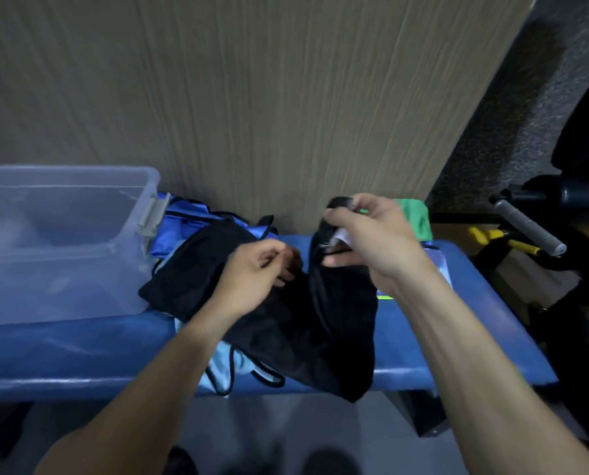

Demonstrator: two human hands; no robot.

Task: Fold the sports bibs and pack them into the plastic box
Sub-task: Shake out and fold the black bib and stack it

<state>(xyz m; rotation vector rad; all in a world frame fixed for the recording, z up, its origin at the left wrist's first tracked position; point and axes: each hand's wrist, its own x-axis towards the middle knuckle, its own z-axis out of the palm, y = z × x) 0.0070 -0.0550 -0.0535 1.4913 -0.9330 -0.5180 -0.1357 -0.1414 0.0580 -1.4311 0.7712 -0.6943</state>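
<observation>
Padded blue vinyl table [80,347] against wood-grain wall panel [252,97], left hand [257,274] and right hand [368,241] both gripping black mesh sports bib [320,323], clear plastic box [63,241] at table's left end, gym equipment [525,228] at right.

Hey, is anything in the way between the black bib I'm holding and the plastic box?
Nothing visible blocks it. The black bib is in both hands, the left hand and right hand. The plastic box sits open-topped on the bench to the left, with only the blue bibs lying beside its near corner.
</observation>
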